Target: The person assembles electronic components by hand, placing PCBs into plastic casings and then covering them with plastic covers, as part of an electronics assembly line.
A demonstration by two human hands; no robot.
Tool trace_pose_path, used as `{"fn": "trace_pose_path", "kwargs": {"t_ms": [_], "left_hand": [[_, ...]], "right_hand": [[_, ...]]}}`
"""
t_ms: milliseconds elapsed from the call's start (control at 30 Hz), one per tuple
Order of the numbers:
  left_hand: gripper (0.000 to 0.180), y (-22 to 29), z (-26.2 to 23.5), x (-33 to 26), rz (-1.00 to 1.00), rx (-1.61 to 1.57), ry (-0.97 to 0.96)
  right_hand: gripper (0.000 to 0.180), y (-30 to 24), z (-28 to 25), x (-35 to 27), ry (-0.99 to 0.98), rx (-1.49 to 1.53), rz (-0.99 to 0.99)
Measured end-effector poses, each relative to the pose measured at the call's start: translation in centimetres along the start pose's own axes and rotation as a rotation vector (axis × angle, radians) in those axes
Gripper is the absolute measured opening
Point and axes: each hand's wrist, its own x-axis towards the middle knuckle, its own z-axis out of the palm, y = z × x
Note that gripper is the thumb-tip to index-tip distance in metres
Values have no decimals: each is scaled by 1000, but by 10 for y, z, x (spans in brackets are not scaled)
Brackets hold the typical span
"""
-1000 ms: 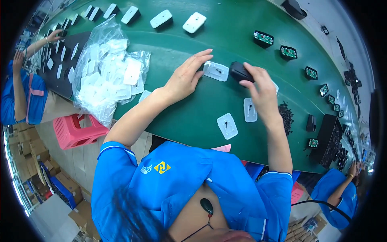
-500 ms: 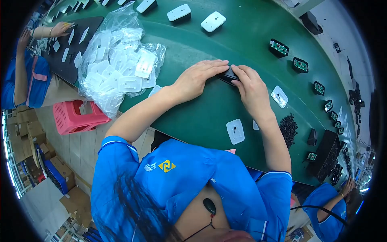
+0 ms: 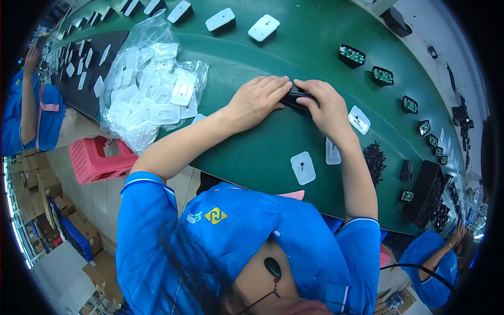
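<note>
A small black plastic housing (image 3: 295,100) is held between both hands over the middle of the green table. My left hand (image 3: 257,101) is closed on its left end, fingers together and covering that part. At the right end, my right hand (image 3: 326,104) grips it with thumb and fingers. Much of the housing is hidden. A white plate (image 3: 359,120) with a slot lies just right of my right hand. Nearer to me are another white plate (image 3: 303,168) with a dark part at its centre and a third plate (image 3: 333,151), partly behind my right forearm.
A clear bag (image 3: 157,39) with many white plates lies at left. Black housings topped with white plates (image 3: 264,28) line the far side; housings with green circuit boards (image 3: 382,75) curve along the right. Small black parts (image 3: 374,163) are heaped beside my right forearm. Co-workers sit both sides.
The whole view has shifted slightly. My fingers have moved a little on the black housing, and more of its top shows. The left co-worker's hand has drawn back from the dark mat.
</note>
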Motion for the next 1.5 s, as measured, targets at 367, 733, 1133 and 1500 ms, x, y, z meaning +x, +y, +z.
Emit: {"fn": "trace_pose_path", "kwargs": {"t_ms": [367, 733, 1133, 1500], "left_hand": [[26, -8, 4, 46, -585, -687, -129], [33, -51, 39, 118, -798, -709, -131], [44, -62, 32, 126, -920, -264, -278], [32, 117, 22, 21, 216, -146, -95]], "right_hand": [[37, 22, -7, 14, 116, 337, 84], [35, 69, -65, -3, 276, 61, 282], [28, 80, -73, -46, 296, -219, 255], [45, 145, -31, 57, 188, -349, 102]]}}
